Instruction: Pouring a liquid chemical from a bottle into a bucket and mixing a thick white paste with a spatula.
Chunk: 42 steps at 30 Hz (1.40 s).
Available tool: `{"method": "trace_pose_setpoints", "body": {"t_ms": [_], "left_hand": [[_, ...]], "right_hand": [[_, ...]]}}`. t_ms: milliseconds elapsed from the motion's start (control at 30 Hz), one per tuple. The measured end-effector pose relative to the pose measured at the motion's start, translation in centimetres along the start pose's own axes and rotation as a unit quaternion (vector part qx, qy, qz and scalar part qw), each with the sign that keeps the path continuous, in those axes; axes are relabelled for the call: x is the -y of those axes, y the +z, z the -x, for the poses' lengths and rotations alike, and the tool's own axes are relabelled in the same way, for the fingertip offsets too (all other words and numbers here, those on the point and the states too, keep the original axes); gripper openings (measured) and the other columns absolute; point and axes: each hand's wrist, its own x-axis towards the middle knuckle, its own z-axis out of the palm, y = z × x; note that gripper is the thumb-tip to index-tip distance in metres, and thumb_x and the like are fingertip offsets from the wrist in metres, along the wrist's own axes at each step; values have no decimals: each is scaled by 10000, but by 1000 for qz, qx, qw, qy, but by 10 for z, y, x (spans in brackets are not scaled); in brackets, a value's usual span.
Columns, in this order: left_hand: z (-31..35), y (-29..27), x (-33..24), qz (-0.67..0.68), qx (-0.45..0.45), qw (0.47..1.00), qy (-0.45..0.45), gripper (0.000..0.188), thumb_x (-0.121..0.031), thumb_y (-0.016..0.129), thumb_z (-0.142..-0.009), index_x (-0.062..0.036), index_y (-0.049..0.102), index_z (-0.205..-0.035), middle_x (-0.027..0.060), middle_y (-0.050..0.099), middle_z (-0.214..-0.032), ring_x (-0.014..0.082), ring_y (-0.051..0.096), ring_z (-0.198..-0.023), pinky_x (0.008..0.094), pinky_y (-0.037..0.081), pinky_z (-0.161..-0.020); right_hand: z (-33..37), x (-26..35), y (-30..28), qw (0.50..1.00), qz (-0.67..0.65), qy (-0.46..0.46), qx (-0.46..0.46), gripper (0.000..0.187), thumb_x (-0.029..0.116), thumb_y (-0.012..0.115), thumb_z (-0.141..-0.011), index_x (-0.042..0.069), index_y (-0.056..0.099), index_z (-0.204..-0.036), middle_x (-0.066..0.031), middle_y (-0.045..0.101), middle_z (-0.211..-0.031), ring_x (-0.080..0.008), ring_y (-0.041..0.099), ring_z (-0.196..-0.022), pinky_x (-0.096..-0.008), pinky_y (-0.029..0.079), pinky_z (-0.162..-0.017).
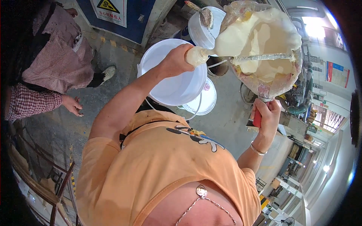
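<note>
My left hand (176, 60) is closed round a pale, round-ended grip (196, 56), above the rim of a white bucket (177, 81). The grip points toward a large plastic-lined container (245, 69), which holds thick cream-coloured paste (269, 37). A paste-coated bar (264, 57) crosses its mouth. Below the container's near edge, my right hand (268, 113) is wrapped round a red-handled tool (257, 119). Its working end is hard to make out. The white bucket looks bare inside, with its wire handle (198, 107) hanging at its side.
Behind stands another white pail (207, 28) with a paste-caked brush (206, 17) on it. A white lid (205, 100) lies low beside the bucket. At left is another person (62, 52), one hand (72, 104) hanging down. A blue cabinet (130, 28) stands far left; machinery (299, 92) is at right.
</note>
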Motion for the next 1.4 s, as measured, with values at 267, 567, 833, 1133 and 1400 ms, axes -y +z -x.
{"method": "trace_pose_setpoints", "body": {"t_ms": [267, 567, 833, 1133, 1400], "left_hand": [[0, -2, 1, 16, -6, 1000, 15, 550, -89, 766, -652, -24, 555, -1156, 141, 614, -1119, 296, 602, -1039, 376, 467, -953], [2, -4, 4, -11, 15, 1000, -17, 653, -68, 784, -663, -34, 505, -1252, 132, 590, -1194, 254, 585, -1111, 358, 453, -996], [2, -2, -2, -22, 12, 999, -21, 652, -83, 787, -668, -43, 506, -1255, 136, 591, -1189, 264, 587, -1109, 371, 452, -1001], [2, -2, 5, -13, 20, 1000, -21, 661, -75, 785, -668, -36, 495, -1261, 124, 593, -1184, 246, 587, -1111, 354, 454, -994], [4, -4, 2, -5, 24, 1000, -9, 657, -59, 784, -665, -34, 497, -1256, 114, 592, -1189, 231, 583, -1118, 337, 457, -984]], "right_hand": [[-1, -1, 3, 1000, -16, 3, 5, 122, 24, 632, -820, -21, 590, -926, -52, 593, -699, -110, 527, -498, -240, 413, -442], [-2, -2, 4, 999, -32, 35, -2, 108, 31, 618, -817, -28, 587, -902, -66, 587, -660, -119, 516, -459, -241, 404, -431], [-1, -4, 5, 998, -50, 26, 3, 116, 43, 621, -814, -24, 583, -901, -63, 577, -653, -120, 512, -461, -242, 405, -431], [-2, 0, 8, 998, -49, 43, 5, 109, 41, 612, -808, -20, 578, -892, -64, 569, -640, -125, 505, -446, -239, 392, -423], [-4, -1, 8, 997, -60, 41, 5, 126, 42, 609, -803, -33, 578, -899, -74, 570, -648, -133, 507, -447, -248, 405, -422]]}}
